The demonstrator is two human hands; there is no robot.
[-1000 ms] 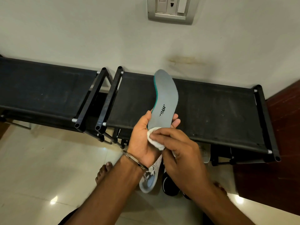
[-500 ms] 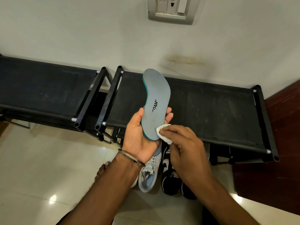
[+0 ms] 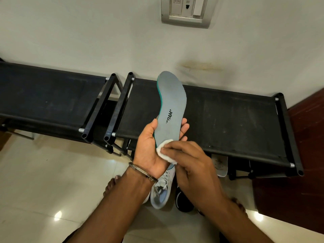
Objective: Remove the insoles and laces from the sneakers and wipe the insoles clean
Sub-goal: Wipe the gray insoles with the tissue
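From the camera on my head, looking down: my left hand (image 3: 149, 146) holds a grey insole (image 3: 171, 109) upright in front of me, heel end cradled in my palm, thumb on its left edge and my fingers (image 3: 184, 126) curled round its right edge. The insole has a green rim and dark lettering across its middle; its toe end points up toward the wall.

My right hand (image 3: 191, 165) pinches a small white wipe (image 3: 164, 149) between thumb and fingertips, pressed against the heel end of the insole, just beside my left palm. A metal bangle (image 3: 142, 173) sits on my left wrist.

Behind the insole stands a black fabric shoe rack (image 3: 228, 120) against a pale wall, with a second black rack (image 3: 49, 100) just beside it on the left. A switch plate (image 3: 186, 12) is fixed on the wall above.

On the tiled floor (image 3: 43, 181) below my hands lie a white sneaker (image 3: 162, 190) and a black sneaker (image 3: 183, 202), side by side. Under the rack a pale insole (image 3: 220, 164) partly shows. My bare foot (image 3: 112, 185) shows to the left of the sneakers.
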